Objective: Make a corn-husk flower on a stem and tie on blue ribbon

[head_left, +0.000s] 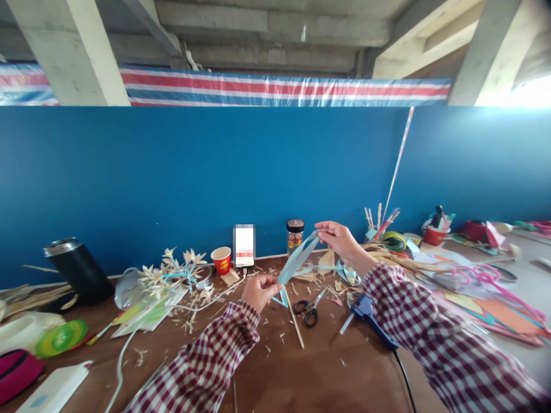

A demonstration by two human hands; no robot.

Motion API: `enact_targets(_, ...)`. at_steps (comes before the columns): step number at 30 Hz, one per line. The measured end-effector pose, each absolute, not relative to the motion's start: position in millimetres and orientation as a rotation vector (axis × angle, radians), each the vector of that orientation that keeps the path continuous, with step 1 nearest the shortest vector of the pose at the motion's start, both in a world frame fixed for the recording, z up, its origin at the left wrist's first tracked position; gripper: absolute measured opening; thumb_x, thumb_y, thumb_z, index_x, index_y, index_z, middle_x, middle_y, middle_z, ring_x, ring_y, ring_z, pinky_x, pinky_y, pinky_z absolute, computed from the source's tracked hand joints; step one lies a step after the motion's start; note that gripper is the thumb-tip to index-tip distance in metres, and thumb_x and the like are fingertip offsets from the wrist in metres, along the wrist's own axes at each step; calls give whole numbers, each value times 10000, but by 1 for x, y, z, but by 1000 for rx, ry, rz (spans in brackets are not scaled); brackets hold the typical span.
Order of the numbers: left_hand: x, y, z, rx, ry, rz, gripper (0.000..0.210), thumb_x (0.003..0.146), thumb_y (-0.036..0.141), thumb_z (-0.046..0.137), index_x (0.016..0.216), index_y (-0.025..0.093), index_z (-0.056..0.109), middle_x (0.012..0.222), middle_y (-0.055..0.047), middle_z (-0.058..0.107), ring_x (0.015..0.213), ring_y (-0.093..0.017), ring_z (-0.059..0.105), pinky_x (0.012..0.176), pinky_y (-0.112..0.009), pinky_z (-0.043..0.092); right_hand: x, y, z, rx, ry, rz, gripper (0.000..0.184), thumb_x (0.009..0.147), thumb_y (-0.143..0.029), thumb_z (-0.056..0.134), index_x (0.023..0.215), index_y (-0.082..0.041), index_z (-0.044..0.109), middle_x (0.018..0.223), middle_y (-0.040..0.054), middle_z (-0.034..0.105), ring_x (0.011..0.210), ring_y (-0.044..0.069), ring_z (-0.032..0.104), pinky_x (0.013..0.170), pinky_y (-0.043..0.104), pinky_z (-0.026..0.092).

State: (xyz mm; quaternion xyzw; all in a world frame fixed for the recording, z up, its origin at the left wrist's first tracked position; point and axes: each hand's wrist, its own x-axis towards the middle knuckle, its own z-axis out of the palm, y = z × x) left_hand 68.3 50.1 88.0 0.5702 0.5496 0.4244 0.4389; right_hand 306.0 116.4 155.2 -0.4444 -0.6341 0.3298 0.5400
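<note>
A pale blue ribbon-like strip (295, 263) is stretched at a slant between my two hands above the brown table. My left hand (259, 291) pinches its lower end, where a thin wooden stick (296, 324) slants down below the fingers; whether the stick is also gripped I cannot tell. Higher and to the right, my right hand (338, 238) is closed on the strip's upper end. Black-handled scissors (307, 310) lie just right of the stick. A blue glue gun (365, 312) rests below my right forearm.
Wood shavings litter the table (275, 378). Behind stand a red paper cup (221, 261), a phone (244, 246) and a black-lidded jar (295, 235). Left are a straw-coloured flower bunch (172, 272) and a black bottle (80, 269). Coloured paper (495, 310) covers the right side.
</note>
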Motion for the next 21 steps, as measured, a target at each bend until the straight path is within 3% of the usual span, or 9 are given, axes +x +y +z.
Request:
enact_targets(4, 68, 51, 90, 1410, 1363, 1076, 190, 625, 195, 676, 808, 143, 681, 615, -26, 660, 453, -81, 493, 388, -176, 369, 310, 117, 156, -1060, -1526, 736, 321, 661, -311, 651, 936, -150, 610, 806, 39, 633, 695, 122, 564, 635, 254, 452)
enact_targets(8, 67, 55, 86, 1409, 1374, 1082, 270, 626, 193, 675, 891, 142, 670, 716, -53, 694, 463, -87, 528, 376, -174, 371, 316, 117, 155, -1108, -1558, 687, 320, 640, -356, 669, 872, -139, 637, 679, -5, 583, 583, 103, 499, 557, 248, 410)
enact_targets(14, 63, 58, 81, 1482, 1373, 1086, 228, 682, 227, 627, 894, 176, 690, 596, -18, 653, 489, -115, 543, 391, -187, 400, 323, 116, 149, -1160, -1654, 683, 263, 676, -397, 631, 743, -145, 661, 539, -38, 517, 478, 84, 422, 461, 230, 335)
enact_targets(18, 64, 58, 84, 1532, 1395, 1166, 281, 653, 244, 675, 928, 188, 681, 879, -89, 693, 779, -194, 619, 589, -260, 494, 316, 110, 146, -1134, -1725, 741, 272, 710, -345, 612, 896, -147, 631, 653, 1, 613, 537, 100, 523, 497, 230, 399)
enact_targets(21, 71, 58, 93, 1562, 1388, 1253, 328, 679, 308, 660, 979, 173, 660, 983, -122, 670, 918, -231, 598, 785, -345, 475, 301, 105, 146, -1090, -1810, 785, 288, 725, -309, 606, 961, -143, 599, 711, 24, 649, 580, 118, 576, 546, 251, 446)
